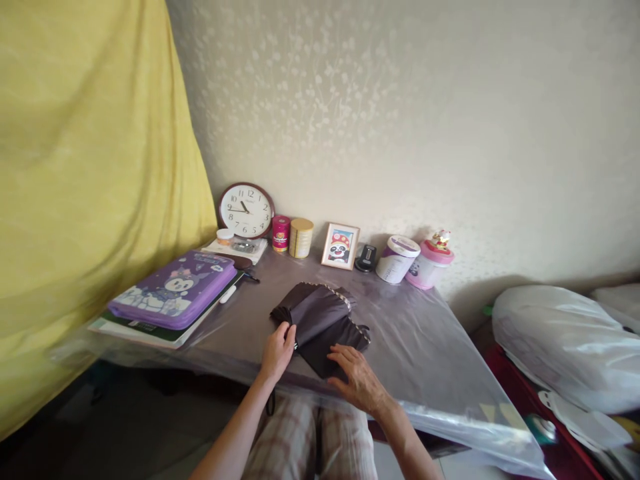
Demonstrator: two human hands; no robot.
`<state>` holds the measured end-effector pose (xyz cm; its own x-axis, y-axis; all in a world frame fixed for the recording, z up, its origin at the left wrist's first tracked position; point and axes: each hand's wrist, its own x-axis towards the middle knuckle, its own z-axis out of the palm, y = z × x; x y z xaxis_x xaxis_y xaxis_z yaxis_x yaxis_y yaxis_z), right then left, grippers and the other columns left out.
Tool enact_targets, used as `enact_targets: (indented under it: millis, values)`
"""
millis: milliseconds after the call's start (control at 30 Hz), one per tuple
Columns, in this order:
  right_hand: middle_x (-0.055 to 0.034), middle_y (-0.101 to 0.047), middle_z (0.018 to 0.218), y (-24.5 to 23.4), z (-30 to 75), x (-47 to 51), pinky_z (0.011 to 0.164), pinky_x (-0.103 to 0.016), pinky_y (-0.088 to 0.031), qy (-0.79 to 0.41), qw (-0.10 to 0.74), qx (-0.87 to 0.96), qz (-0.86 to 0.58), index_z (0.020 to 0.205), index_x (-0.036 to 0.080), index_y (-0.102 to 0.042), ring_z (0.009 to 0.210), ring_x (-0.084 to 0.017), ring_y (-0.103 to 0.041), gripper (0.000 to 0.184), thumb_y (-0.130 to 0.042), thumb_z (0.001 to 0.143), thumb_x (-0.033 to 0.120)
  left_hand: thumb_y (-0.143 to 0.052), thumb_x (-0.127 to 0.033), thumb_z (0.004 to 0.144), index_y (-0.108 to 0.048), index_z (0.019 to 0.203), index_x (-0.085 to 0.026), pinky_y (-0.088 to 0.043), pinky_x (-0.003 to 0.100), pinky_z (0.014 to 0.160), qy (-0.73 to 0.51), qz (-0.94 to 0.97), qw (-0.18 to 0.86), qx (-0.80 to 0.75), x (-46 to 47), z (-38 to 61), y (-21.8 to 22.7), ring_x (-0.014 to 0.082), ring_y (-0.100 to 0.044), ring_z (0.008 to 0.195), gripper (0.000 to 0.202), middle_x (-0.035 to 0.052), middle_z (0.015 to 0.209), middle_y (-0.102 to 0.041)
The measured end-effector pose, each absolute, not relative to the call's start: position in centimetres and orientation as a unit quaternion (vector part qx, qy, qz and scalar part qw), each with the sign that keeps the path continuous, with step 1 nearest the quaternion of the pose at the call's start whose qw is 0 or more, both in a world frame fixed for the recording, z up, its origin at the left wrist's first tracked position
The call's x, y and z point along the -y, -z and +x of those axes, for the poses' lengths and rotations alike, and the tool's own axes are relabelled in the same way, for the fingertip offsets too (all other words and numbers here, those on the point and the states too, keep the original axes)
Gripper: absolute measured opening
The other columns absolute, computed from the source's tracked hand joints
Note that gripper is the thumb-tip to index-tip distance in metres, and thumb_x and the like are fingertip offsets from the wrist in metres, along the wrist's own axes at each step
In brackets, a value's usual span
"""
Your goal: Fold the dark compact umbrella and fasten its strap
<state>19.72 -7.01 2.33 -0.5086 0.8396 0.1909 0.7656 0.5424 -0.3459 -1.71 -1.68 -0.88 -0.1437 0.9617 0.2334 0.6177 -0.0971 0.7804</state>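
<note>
A black folding umbrella lies on the table near its front edge, its loose fabric fanned out and a light patterned trim along the far rim. My left hand is closed around its left side, thumb and fingers pinching the bunched cloth; a dark strap hangs below this hand over the table edge. On the right part of the fabric rests my right hand, palm down with fingers stretched out and slightly apart. The umbrella's handle is mostly hidden by my left hand.
A plastic-covered table stands against the wall. At left, a purple case lies on books beside a white marker. Along the back stand a clock, tins, a picture frame and tubs. Bags sit at right.
</note>
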Motion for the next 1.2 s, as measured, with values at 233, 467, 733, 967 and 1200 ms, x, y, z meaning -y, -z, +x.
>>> enact_targets:
  millis: [233,467,733,967,1200]
  values:
    - [-0.0081,-0.055,0.120,-2.1,19.3,7.2,0.096,-0.034,-0.038,-0.110,0.187,0.851,-0.478,0.109,0.020,-0.057,0.113,-0.020,-0.047,0.030,-0.056,0.080,0.029,-0.032,-0.039,0.087,-0.041,0.064,-0.021,-0.024,0.021,0.052,-0.399,0.613,0.213,-0.647,1.7,-1.7,1.0,0.0106,-0.041,0.049,0.030,-0.0050,0.049,-0.040]
    - [-0.0050,-0.060,0.111,-2.2,18.8,7.1,0.090,-0.032,-0.042,-0.070,0.179,0.855,-0.482,0.103,0.022,-0.059,0.104,-0.018,-0.052,0.021,-0.047,0.086,0.026,-0.032,-0.038,0.086,-0.039,0.063,-0.021,-0.026,0.020,0.053,-0.400,0.619,0.209,-0.643,1.7,-1.7,1.0,0.0101,-0.041,0.049,0.029,-0.0054,0.049,-0.040]
    - [-0.0045,-0.063,0.097,-2.6,18.9,6.9,0.083,-0.027,-0.043,0.001,0.170,0.845,-0.507,0.092,0.021,-0.062,0.092,-0.017,-0.054,0.021,-0.044,0.085,0.013,-0.031,-0.040,0.085,-0.040,0.063,-0.021,-0.027,0.020,0.053,-0.404,0.626,0.205,-0.635,1.7,-1.7,1.2,0.0104,-0.042,0.049,0.031,-0.0050,0.050,-0.040]
    - [-0.0043,-0.064,0.090,-2.7,19.8,6.6,0.075,-0.023,-0.043,0.013,0.187,0.818,-0.544,0.090,0.021,-0.061,0.083,-0.016,-0.058,0.022,-0.041,0.085,0.013,-0.031,-0.040,0.085,-0.041,0.063,-0.021,-0.027,0.020,0.053,-0.406,0.624,0.204,-0.636,1.6,-1.7,1.3,0.0105,-0.042,0.049,0.030,-0.0050,0.049,-0.040]
    - [-0.0034,-0.063,0.093,-2.8,19.1,5.1,0.069,-0.021,-0.045,-0.069,0.291,0.771,-0.562,0.096,0.021,-0.055,0.076,-0.012,-0.061,0.021,-0.037,0.087,0.015,-0.032,-0.040,0.085,-0.041,0.063,-0.022,-0.025,0.020,0.052,-0.404,0.620,0.210,-0.639,1.8,-1.7,1.1,0.0104,-0.041,0.047,0.030,-0.0057,0.047,-0.038]
